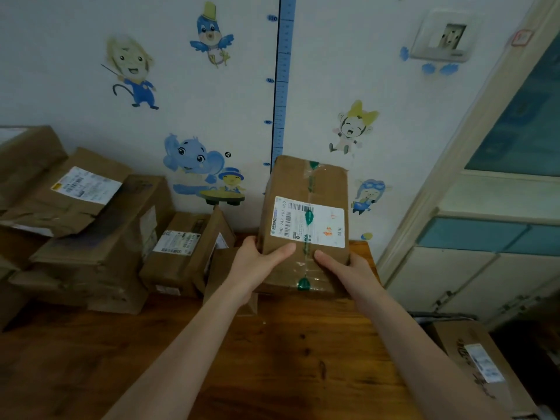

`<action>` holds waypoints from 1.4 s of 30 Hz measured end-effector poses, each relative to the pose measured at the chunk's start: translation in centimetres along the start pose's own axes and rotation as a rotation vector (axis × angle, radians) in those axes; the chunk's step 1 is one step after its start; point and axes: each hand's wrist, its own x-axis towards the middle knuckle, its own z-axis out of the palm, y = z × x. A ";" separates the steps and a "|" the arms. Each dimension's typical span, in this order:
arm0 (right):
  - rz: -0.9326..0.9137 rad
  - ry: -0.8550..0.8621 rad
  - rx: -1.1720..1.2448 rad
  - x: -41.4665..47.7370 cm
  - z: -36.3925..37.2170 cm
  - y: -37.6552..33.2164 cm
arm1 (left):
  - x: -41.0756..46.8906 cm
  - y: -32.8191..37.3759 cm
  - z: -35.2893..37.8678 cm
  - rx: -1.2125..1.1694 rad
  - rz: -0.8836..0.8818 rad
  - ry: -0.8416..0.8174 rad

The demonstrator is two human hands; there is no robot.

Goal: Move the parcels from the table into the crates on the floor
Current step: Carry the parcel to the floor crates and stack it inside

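A brown cardboard parcel [306,183] with a white shipping label and green-printed tape is held up above the far right of the wooden table [272,359]. My left hand [257,265] grips its lower left side, thumb across the front. My right hand [342,268] grips its lower right side the same way. Several more brown parcels [100,237] are stacked on the table's left and back. A parcel [478,362] with a label lies low at the right, beyond the table's edge; what it rests in is hidden.
A wall with cartoon stickers and a height ruler [283,86] stands right behind the table. A cabinet with glass panes [500,237] is at the right. A small open box [230,277] sits just under my left hand.
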 end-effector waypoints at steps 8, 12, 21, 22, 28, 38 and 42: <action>-0.075 -0.015 -0.101 -1.2 -0.4 -3.2 | -1.3 0.9 -0.5 0.051 0.133 0.035; -0.177 -0.023 -0.206 -2.1 -0.6 -3.9 | -1.6 2.0 -0.9 0.056 0.140 0.061; -0.264 0.056 -0.121 -2.3 -0.8 -5.1 | -2.5 2.5 -1.1 0.052 0.215 0.054; -0.297 0.051 -0.125 -2.4 -0.8 -5.1 | -2.6 2.8 -1.1 0.043 0.226 0.080; -0.320 0.047 -0.159 -2.9 -0.6 -4.8 | -2.4 3.5 -2.0 0.075 0.260 0.079; -0.472 0.135 -0.386 -3.4 0.2 -5.8 | -2.7 3.3 -1.2 0.027 0.357 0.162; -0.389 0.064 -0.304 -3.6 -0.2 -6.4 | -3.1 3.9 -1.8 0.034 0.368 0.169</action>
